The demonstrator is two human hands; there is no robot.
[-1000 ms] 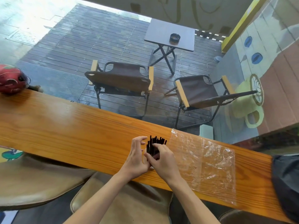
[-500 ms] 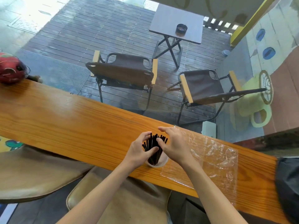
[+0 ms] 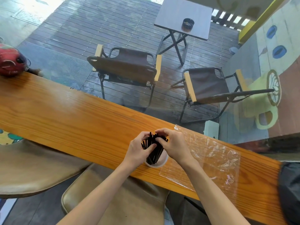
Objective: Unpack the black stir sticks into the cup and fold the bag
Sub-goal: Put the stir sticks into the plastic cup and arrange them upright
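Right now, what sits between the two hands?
In the head view, the bundle of black stir sticks stands in the cup, with the left hand and right hand closed around it from either side.

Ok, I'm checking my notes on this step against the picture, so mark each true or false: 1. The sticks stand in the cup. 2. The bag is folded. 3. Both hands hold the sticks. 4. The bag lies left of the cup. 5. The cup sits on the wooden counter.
1. True: the sticks stand in the cup.
2. False: the bag lies flat and unfolded.
3. True: the left hand and the right hand both have fingers curled round the bundle.
4. False: it lies right of the cup.
5. True: it sits near the counter's near edge.
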